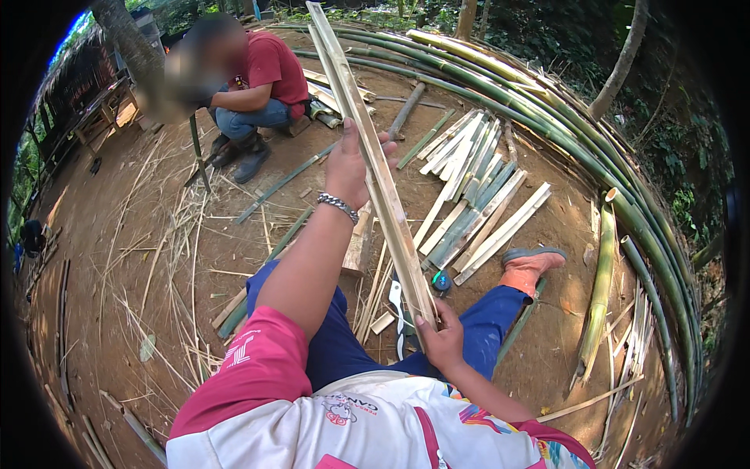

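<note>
Dirt ground [101, 227] spreads left, green poles [644, 229] edging its right side. Left hand [349, 168], part-curled, holds a bamboo strip [397, 238] midway; right hand [443, 341] grips its near end.

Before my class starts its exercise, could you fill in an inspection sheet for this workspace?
Surface: brown earth.
Job's things: split bamboo held in front; cut pieces and green poles farther right.
Clutter: loose fibres at left; white tool and round item near the legs.
Hands: left hand at the bamboo's upper part, grip unclear; right hand grips its lower end.
Cables: nothing seen.
Surroundings: another person, tree, thatched hut.
</note>
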Demonstrator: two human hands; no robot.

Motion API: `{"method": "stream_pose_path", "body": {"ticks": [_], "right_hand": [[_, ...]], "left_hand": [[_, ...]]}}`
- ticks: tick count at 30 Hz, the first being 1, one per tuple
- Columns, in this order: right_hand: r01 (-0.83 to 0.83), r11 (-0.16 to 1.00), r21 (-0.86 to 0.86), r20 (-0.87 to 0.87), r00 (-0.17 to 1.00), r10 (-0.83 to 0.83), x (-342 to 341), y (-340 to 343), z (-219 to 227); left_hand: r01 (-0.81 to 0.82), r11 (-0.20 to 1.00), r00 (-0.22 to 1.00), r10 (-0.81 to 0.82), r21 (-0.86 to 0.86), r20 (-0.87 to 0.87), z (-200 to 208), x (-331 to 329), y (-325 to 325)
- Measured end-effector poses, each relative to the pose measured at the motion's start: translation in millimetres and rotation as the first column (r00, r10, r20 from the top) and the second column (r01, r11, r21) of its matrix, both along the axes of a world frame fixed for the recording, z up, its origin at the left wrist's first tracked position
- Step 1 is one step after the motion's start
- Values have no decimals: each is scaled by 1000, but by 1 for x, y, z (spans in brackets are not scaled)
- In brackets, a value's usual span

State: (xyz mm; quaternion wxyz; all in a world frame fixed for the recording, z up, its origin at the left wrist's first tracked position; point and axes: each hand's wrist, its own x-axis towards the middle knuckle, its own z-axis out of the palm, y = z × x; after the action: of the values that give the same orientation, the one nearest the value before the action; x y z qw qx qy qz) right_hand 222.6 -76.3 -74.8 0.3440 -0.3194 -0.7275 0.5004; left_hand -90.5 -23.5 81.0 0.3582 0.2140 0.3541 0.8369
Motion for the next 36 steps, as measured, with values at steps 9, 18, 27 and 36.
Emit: {"method": "stream_pose_path", "body": {"ticks": [9, 18, 27, 36], "right_hand": [[-5, 998, 70, 76, 997, -1, -2, -2, -10], [-172, 982, -75, 167, 969, 182, -29, 21, -3], [32, 848, -530, 12, 999, -30, 12, 67, -28], [265, 902, -340, 260, 948, -181, 22, 77, -52]], "left_hand": [[10, 1000, 996, -10, 4, 93, -14, -17, -7], [32, 998, 995, -36, 50, 94, -29, -59, 8], [2, 966, 997, -22, 257, 73, -31, -134, 7], [-79, 954, 995, 56, 290, 86, -13, -128, -10]]}}
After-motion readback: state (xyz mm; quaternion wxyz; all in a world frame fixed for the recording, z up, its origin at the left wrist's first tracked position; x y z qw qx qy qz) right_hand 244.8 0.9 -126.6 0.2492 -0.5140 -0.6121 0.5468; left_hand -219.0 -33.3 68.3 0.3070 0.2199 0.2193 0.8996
